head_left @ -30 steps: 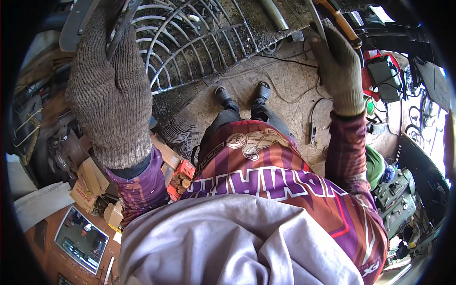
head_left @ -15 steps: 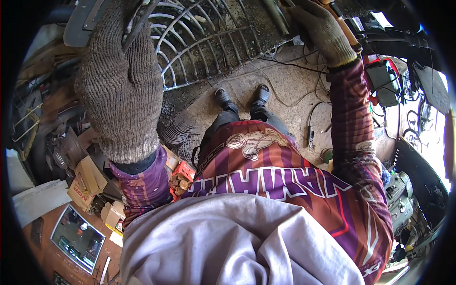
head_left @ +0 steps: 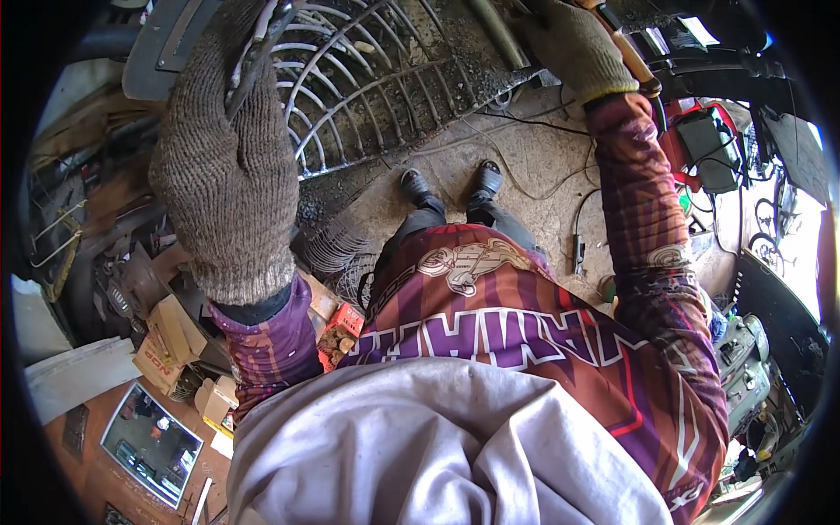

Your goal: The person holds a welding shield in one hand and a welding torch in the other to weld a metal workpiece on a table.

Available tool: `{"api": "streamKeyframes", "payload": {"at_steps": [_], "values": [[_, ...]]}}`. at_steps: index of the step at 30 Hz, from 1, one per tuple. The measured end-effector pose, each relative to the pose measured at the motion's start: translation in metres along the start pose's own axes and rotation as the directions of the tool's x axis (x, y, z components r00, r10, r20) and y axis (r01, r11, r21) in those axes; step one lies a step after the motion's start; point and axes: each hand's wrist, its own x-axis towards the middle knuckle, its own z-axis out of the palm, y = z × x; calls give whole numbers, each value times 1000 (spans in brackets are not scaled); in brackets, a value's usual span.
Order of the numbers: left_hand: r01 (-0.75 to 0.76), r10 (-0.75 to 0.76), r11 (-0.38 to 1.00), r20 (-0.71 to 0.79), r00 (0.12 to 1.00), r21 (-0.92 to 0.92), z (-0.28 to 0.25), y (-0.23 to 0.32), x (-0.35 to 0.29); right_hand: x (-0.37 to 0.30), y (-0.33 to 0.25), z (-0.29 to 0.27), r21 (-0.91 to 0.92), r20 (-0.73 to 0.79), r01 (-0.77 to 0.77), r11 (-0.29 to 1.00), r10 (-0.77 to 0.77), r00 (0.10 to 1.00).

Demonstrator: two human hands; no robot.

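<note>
My left hand (head_left: 226, 171), in a thick grey-brown knitted glove, is closed around a slim metal tool (head_left: 255, 61) with two bars, like plier handles; its working end is out of view. Beside it lies a curved grille of bent metal rods (head_left: 385, 105) on a dark, gritty work surface. At the upper right, my right hand (head_left: 582, 52) wears a similar glove. Its fingers are in shadow at the top edge, so their grip is hidden. Close to this hand are a metal pipe (head_left: 499, 37) and a tool with an orange-brown handle (head_left: 637, 61).
A dark grey plate (head_left: 166, 48) stands beyond my left hand. Cables (head_left: 525, 188) run over the concrete floor near my feet (head_left: 451, 184). At left are wire coils (head_left: 337, 249), a red box (head_left: 341, 332) and cardboard boxes (head_left: 166, 346). A red-and-grey machine (head_left: 704, 144) stands at right.
My right hand and forearm have shifted slightly left and up. My left hand keeps its hold on the metal tool, nearly still. The whole view has tilted a little.
</note>
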Motion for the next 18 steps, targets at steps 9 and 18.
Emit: {"api": "streamKeyframes", "payload": {"at_steps": [9, 18], "values": [[-62, 80, 966, -61, 995, 251, 3, 27, 6, -66, 7, -3, 173, -560, 183, 968, -56, 827], [-395, 393, 704, 139, 909, 590, -9, 2, 4, -206, 16, 57, 508, -90, -123, 853, 195, 977]]}}
